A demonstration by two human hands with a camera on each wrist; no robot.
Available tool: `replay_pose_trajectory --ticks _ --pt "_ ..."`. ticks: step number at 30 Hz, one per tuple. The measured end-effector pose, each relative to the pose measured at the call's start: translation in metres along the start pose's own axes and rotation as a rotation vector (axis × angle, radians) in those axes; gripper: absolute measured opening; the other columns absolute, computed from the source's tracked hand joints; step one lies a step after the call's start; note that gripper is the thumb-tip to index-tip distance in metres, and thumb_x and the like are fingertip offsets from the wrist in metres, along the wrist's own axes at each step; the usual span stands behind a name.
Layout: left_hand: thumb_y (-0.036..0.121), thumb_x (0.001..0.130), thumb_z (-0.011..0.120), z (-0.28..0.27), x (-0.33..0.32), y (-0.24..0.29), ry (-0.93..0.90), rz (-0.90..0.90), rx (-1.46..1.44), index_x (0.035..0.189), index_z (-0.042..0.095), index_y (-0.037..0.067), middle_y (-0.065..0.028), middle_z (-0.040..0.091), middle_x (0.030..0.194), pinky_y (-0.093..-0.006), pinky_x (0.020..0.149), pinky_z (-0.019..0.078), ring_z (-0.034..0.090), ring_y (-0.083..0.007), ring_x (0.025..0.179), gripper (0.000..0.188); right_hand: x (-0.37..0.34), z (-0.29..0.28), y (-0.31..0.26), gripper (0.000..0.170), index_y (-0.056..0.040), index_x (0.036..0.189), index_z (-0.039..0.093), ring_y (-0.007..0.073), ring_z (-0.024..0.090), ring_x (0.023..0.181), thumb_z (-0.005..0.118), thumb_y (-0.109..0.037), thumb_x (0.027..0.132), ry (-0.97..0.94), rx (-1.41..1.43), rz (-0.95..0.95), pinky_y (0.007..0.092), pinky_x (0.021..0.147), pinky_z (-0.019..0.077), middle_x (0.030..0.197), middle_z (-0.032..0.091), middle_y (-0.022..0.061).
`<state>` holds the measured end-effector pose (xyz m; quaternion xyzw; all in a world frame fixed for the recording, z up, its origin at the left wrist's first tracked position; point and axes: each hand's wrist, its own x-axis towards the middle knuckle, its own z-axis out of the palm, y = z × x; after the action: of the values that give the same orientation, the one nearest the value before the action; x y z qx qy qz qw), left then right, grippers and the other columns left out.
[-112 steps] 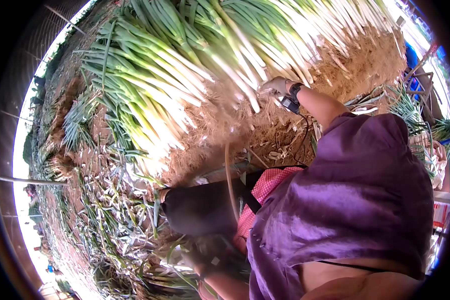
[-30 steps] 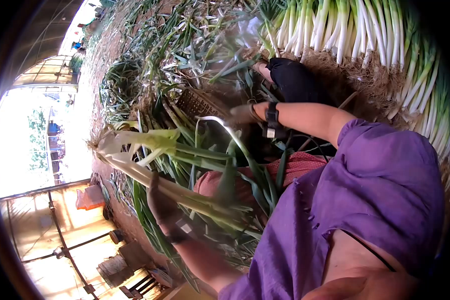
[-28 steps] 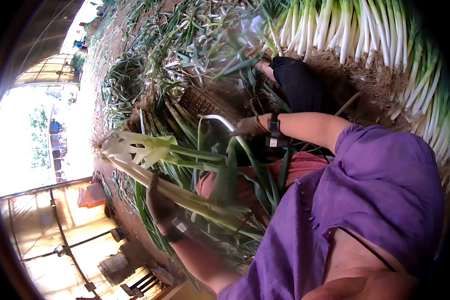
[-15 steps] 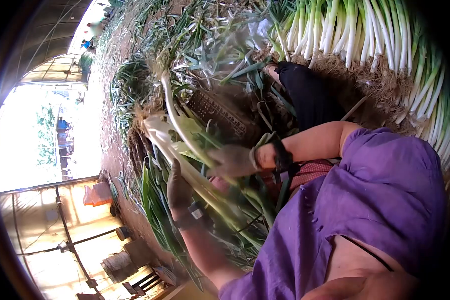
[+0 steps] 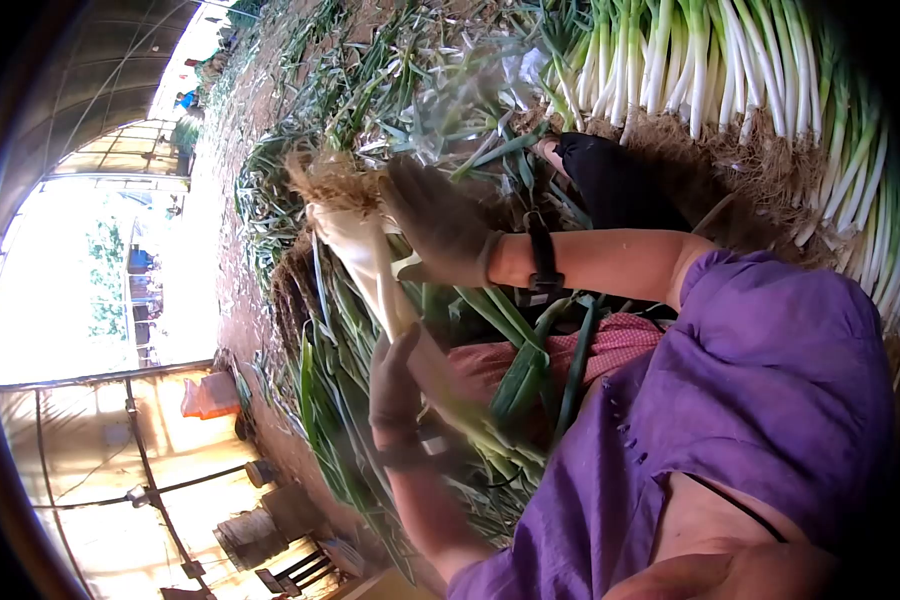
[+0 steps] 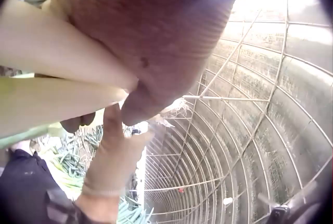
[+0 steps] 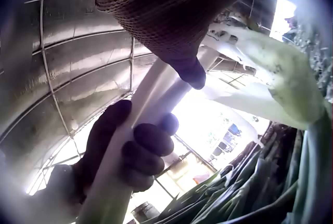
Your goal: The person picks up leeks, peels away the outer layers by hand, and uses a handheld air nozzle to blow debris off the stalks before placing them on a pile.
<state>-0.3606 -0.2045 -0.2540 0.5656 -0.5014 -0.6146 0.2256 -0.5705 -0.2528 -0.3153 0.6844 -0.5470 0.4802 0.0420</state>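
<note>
A small bunch of green onions (image 5: 370, 255), with thick white stalks and brown roots (image 5: 335, 190), is held up before the body. The gloved left hand (image 5: 396, 385) grips it partway down, its fingers (image 7: 151, 146) curled round the stalks in the right wrist view. At the root end lies the gloved right hand (image 5: 445, 225), fingers fairly straight, against the stalks; its thumb tip touches a white stalk in the right wrist view. One stalk (image 7: 281, 78) shows a torn, loose outer skin. Green leaves trail down past the left forearm toward the lap.
Rows of green onions (image 5: 710, 70) lie at upper right with their roots toward the person. More long stalks (image 5: 320, 390) lie beside the left hand. Leaf scraps (image 5: 370, 70) cover the ground ahead. A knee in checked cloth (image 5: 590, 350) is below the hands.
The person has turned away from the rows of onions. The right hand has brought one onion over to the bunch in the left hand and moved up to the root end.
</note>
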Motion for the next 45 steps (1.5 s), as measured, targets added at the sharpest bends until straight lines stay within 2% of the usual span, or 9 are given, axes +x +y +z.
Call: replay_pose_trajectory --ticks 3,4,10,13,22,26,31,39,45 --pt "0.029 0.092 0.059 0.026 -0.004 -0.006 -0.108 -0.022 -0.145 0.117 0.056 0.0 -0.012 0.064 0.093 -0.036 0.074 0.0535 0.064 -0.0237 0.084 0.039 0.008 0.019 -0.005 0.084 0.0121 0.145 0.033 0.0559 0.015 0.144 0.068 -0.033 0.083 -0.168 -0.249 0.046 0.0601 0.119 0.0122 0.154 0.019 0.0376" --pt "0.029 0.092 0.059 0.037 -0.009 -0.007 -0.119 -0.025 -0.208 0.119 0.055 0.0 -0.0125 0.064 0.095 -0.0369 0.075 0.0539 0.064 -0.0242 0.087 0.04 0.013 0.031 -0.004 0.066 0.0055 0.141 0.045 0.0467 0.036 0.139 0.061 -0.031 0.089 0.129 -0.117 0.099 0.0538 0.116 0.0277 0.149 0.037 0.0322" --pt "0.021 0.088 0.063 0.074 -0.031 -0.016 -0.173 -0.011 -0.294 0.117 0.055 -0.001 -0.012 0.062 0.095 -0.0376 0.079 0.0541 0.064 -0.0239 0.085 0.037 0.042 0.055 0.07 0.037 0.0002 0.115 0.064 0.0351 0.053 0.122 0.065 -0.023 0.086 0.018 1.144 0.27 0.0453 0.108 0.0391 0.125 0.058 0.0247" --pt "0.02 0.088 0.064 0.059 -0.035 -0.015 -0.003 0.013 -0.062 0.108 0.06 -0.001 -0.0085 0.062 0.089 -0.0317 0.072 0.0511 0.062 -0.0185 0.08 0.03 0.067 0.058 0.119 0.035 -0.0055 0.118 0.06 0.0286 0.067 0.081 0.063 -0.023 0.088 -0.077 0.097 0.209 0.0397 0.075 0.0545 0.088 0.068 0.0144" --pt "0.018 0.09 0.061 0.062 -0.043 0.0 0.075 0.005 0.115 0.103 0.062 -0.001 -0.0062 0.065 0.086 -0.0289 0.072 0.0505 0.062 -0.0141 0.077 0.023 0.115 0.024 0.151 0.025 0.0006 0.111 0.055 0.0361 0.066 0.08 0.049 -0.01 0.089 -0.16 -0.174 0.125 0.047 0.072 0.0515 0.08 0.064 0.0186" --pt "0.012 0.089 0.063 0.031 -0.071 -0.054 0.134 0.192 0.228 0.113 0.056 -0.001 -0.0068 0.064 0.087 -0.0286 0.065 0.0528 0.063 -0.0141 0.072 0.028 0.162 -0.05 0.276 0.03 -0.0031 0.094 0.072 0.0302 0.071 0.086 0.052 -0.026 0.095 0.063 0.254 0.895 0.0384 0.07 0.0576 0.093 0.071 0.0201" --pt "0.016 0.088 0.064 0.006 -0.052 -0.087 0.397 -0.016 0.263 0.108 0.056 -0.001 -0.0074 0.066 0.08 -0.0287 0.061 0.0528 0.065 -0.0144 0.066 0.028 0.126 0.023 0.243 0.027 -0.0018 0.084 0.067 0.0277 0.068 0.078 0.052 -0.023 0.095 -0.301 -0.022 -0.084 0.0382 0.068 0.058 0.08 0.065 0.0123" --pt "0.025 0.086 0.064 0.054 -0.004 -0.084 0.649 0.281 0.937 0.101 0.053 0.0 -0.02 0.066 0.081 -0.0464 0.072 0.0534 0.067 -0.0388 0.074 0.031 0.006 0.048 0.042 0.046 0.0001 0.123 0.052 0.0208 0.057 0.104 0.063 -0.023 0.085 -1.173 0.369 -0.038 0.0342 0.091 0.0494 0.113 0.058 0.0117" --pt "0.028 0.089 0.062 0.055 -0.021 -0.088 0.752 0.085 0.975 0.112 0.051 0.004 -0.0235 0.068 0.095 -0.0517 0.075 0.0521 0.067 -0.0433 0.088 0.035 0.055 0.04 0.107 0.041 -0.0043 0.121 0.058 0.0232 0.062 0.102 0.064 -0.025 0.086 -0.766 0.269 0.235 0.0365 0.086 0.0507 0.109 0.063 0.0128"
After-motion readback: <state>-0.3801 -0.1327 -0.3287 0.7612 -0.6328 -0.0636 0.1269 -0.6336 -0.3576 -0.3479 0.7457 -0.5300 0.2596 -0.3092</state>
